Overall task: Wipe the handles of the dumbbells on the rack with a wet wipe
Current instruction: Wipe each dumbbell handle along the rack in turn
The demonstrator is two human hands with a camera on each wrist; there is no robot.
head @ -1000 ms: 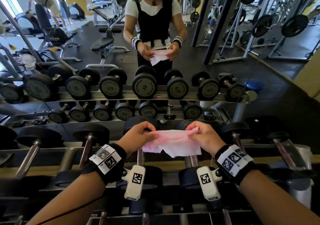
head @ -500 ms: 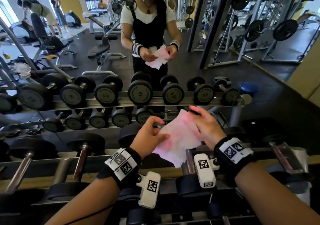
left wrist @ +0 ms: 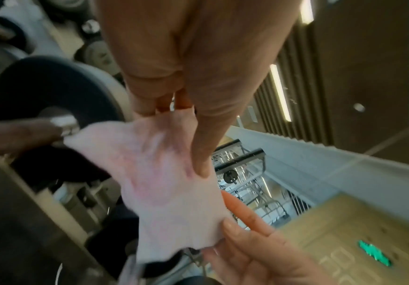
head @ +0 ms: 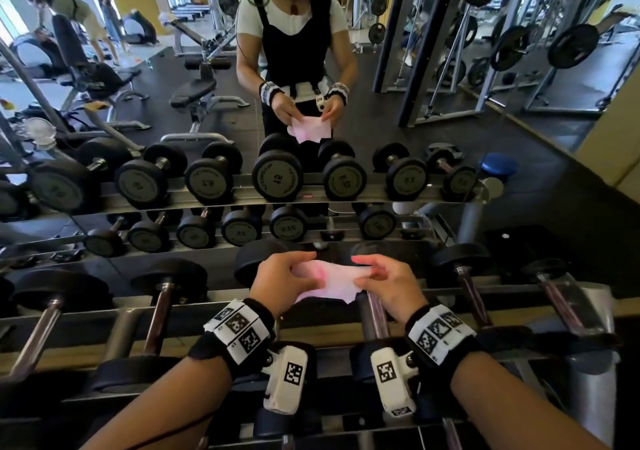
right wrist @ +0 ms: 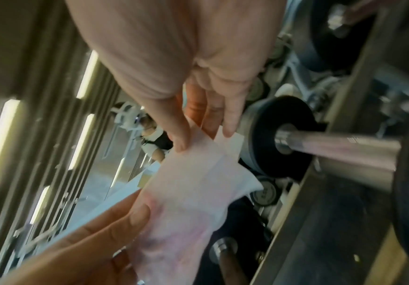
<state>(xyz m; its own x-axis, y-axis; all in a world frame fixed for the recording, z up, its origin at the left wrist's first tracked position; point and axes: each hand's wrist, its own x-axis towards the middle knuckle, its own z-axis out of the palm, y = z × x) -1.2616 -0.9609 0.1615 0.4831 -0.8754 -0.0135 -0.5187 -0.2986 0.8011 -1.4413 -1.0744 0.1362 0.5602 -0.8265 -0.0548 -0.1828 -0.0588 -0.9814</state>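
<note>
A pink-white wet wipe (head: 330,281) is stretched between my two hands, just above the rack's top row. My left hand (head: 282,276) pinches its left end, thumb on top of the wipe (left wrist: 174,185). My right hand (head: 381,281) pinches the right end of the wipe (right wrist: 193,196) between thumb and fingers. Directly below the wipe lies a dumbbell with a steel handle (head: 374,314) and black heads. Further dumbbells lie to the left, with handle (head: 159,314), and to the right, with handle (head: 471,297). Neither hand touches a handle.
The rack (head: 104,314) runs left to right in front of me against a mirror (head: 346,69), which repeats the dumbbells and me. A handle (head: 34,339) sits at the far left and another handle (head: 561,307) at the far right. Benches and weight machines show in the reflection.
The wipe hung slanted and looser half a second ago. My hands have now pulled it out level and narrower between them, and both hands sit slightly lower over the rack.
</note>
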